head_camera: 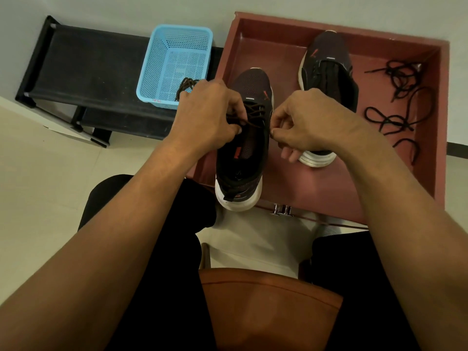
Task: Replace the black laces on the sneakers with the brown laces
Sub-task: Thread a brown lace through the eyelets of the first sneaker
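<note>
One sneaker (pixel 243 158) — toe far, heel near

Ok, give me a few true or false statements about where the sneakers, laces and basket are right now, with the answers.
1. The left hand and the right hand both pinch the brown lace on the near sneaker. True.
2. The blue basket sits inside the red tray. False: it stands on the black bench, left of the tray.
3. Loose black laces lie in the tray, right of the far sneaker. True.
4. The basket is empty. False: a spare brown lace lies in it.
5. The far sneaker lies on its side. False: it stands on its sole.
</note>
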A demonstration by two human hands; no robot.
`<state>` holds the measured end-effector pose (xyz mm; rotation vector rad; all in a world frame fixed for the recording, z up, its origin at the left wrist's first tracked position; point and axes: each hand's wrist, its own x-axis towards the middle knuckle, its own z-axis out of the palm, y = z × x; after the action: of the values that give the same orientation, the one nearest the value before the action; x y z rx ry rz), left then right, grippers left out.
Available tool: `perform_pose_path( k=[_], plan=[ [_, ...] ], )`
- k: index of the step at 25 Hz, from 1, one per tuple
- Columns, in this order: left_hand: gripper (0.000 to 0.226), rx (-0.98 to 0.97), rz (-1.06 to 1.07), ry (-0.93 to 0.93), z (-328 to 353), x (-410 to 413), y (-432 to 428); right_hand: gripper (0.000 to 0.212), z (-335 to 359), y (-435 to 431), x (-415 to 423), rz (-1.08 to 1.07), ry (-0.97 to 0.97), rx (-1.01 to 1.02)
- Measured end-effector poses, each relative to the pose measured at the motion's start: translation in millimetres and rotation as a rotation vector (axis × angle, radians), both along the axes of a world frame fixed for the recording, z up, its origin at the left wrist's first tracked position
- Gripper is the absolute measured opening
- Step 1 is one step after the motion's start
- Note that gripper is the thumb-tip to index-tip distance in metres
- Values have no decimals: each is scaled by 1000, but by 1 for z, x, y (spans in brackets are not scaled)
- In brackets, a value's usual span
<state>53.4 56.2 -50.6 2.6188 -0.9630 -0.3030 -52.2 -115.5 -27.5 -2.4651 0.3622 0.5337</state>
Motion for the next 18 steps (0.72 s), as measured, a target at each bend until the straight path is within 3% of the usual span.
perform_pose_path(
  k=[8,13,16,18],
  plan=[
    [43,70,169,-80,-1,0,7,17,-12,11,4,54,32,-261],
    [66,103,245,21,2,0,10,20,-28,26,1,48,106,-329],
    [78,123,273,50,5,-2,11,13,-28,24,0,44,211,-264],
    [85,131,285,48,6,-1,13,5,-21,18,0,-1,172,-198]
  ],
)
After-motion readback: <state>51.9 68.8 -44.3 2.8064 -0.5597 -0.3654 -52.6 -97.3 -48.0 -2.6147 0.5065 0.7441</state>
